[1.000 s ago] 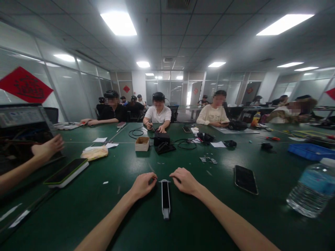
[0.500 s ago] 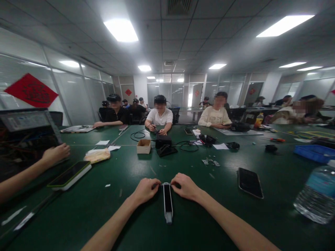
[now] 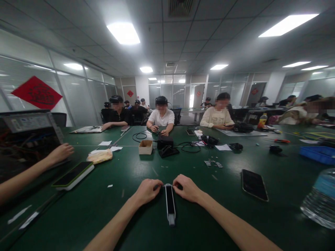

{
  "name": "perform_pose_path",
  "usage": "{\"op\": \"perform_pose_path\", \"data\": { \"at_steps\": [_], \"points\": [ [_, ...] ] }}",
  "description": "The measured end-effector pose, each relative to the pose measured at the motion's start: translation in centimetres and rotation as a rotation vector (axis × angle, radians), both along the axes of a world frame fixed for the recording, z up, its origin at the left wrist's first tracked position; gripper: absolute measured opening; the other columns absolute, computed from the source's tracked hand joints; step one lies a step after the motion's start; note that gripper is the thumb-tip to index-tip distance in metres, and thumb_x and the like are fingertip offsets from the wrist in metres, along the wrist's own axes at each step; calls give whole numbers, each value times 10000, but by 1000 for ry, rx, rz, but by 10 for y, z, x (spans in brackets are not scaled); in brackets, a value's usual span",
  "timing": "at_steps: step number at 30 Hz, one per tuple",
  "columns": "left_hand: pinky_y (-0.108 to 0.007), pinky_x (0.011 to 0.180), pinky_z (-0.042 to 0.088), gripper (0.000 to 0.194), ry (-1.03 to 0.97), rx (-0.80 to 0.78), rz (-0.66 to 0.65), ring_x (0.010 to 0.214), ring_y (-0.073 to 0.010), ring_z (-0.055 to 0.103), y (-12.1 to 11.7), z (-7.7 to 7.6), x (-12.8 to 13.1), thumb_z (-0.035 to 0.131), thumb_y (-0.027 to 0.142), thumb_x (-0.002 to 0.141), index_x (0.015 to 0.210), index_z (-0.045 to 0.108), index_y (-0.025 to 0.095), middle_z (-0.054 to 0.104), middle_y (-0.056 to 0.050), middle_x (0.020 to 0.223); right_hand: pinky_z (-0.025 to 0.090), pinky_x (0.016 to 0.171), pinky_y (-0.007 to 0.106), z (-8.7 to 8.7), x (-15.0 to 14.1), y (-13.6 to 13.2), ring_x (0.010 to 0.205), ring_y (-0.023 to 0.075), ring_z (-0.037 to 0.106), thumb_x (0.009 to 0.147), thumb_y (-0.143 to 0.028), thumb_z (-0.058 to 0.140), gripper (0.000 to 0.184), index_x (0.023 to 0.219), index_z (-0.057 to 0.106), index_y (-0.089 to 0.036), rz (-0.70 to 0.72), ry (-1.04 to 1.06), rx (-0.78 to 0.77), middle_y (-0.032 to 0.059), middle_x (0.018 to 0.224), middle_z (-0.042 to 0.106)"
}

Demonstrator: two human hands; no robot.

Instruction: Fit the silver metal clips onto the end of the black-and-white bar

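Note:
A slim pen-shaped device (image 3: 170, 202) with a long black screen, pale edges and a grey tip lies on the green table, its tip pointing toward me. At its far end, my left hand (image 3: 148, 191) has thumb and forefinger pinched together against the left corner. My right hand (image 3: 186, 188) mirrors it at the right corner, fingers curled into a pinch. The exact contact between the fingertips and the device is small and partly hidden. Both forearms reach in from the bottom edge.
A phone (image 3: 254, 184) and a water bottle (image 3: 320, 198) stand to the right. On the left are a green-edged device (image 3: 74, 174), an open computer case (image 3: 28, 139) and another person's hand (image 3: 61, 153). A small box (image 3: 145, 147) sits ahead. Several people sit opposite.
The whole view has shifted slightly, so everything appears a little further right and lower. Both hands keep their pinch at the device's far end.

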State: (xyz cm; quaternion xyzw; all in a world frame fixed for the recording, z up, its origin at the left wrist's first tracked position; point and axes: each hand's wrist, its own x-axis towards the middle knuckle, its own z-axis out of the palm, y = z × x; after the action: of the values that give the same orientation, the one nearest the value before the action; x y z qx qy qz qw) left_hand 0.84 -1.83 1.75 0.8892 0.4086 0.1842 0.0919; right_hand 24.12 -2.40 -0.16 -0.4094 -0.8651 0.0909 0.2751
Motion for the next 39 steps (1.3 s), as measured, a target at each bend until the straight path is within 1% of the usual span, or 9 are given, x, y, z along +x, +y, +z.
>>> {"op": "perform_pose_path", "data": {
  "at_steps": [5,8,15,21,25,29,33,36,39],
  "points": [
    [-230,792,469,225,-103,-31,-56,837,-138,633,4,-6,-4,495,144,836,970,658,221,690,1,941,456,664,247,1,0,-1,731,130,530,845,-191,549,63,852,605,-164,-5,-12,-28,22,810,579],
    [-219,784,464,225,-147,-48,-80,847,-125,624,7,-9,-6,503,142,848,987,660,225,684,6,954,456,669,249,2,0,-2,731,130,528,845,-186,545,66,851,607,-163,-7,-17,-37,23,810,580],
    [-218,791,461,234,-129,-54,-95,857,-132,630,9,-9,-5,498,151,865,1009,673,211,694,-10,941,450,686,250,5,0,-2,750,139,528,830,-192,549,86,866,620,-158,-17,-30,-84,36,819,586],
    [-226,819,464,277,-116,-49,-116,898,-137,625,8,-11,-4,454,166,888,1072,653,222,685,-21,991,448,688,252,7,0,-2,764,142,534,841,-196,534,95,877,615,-162,-16,-16,-101,39,840,588],
    [-239,828,462,287,-110,-62,-83,890,-141,625,7,-12,-2,435,170,890,1072,652,221,684,-22,997,447,684,252,4,1,-1,762,138,532,855,-204,522,99,888,607,-165,-7,-9,-106,37,864,587],
    [-255,824,466,271,-144,-99,-5,907,-156,623,7,-13,0,445,210,885,1101,608,204,677,-33,1026,440,734,281,2,0,0,784,147,531,864,-206,518,104,904,606,-167,-23,-24,-99,36,868,593],
    [-241,731,472,184,-185,-121,74,797,-152,621,7,-12,1,481,244,864,1001,586,182,678,-25,922,425,760,305,5,-1,-1,811,162,524,877,-223,506,128,923,614,-171,-44,-62,-83,43,880,599],
    [-231,693,460,154,-190,-126,76,766,-146,611,5,-8,1,477,250,864,930,599,183,674,-18,892,420,755,303,7,-2,-2,826,164,518,887,-237,494,143,924,617,-174,-51,-87,-80,47,901,595],
    [-231,717,454,172,-203,-131,58,776,-142,610,4,-6,2,474,235,864,933,624,187,677,-16,907,419,741,299,5,-2,0,821,162,514,900,-263,478,158,921,612,-181,-64,-103,-87,44,909,585]
  ]
}}
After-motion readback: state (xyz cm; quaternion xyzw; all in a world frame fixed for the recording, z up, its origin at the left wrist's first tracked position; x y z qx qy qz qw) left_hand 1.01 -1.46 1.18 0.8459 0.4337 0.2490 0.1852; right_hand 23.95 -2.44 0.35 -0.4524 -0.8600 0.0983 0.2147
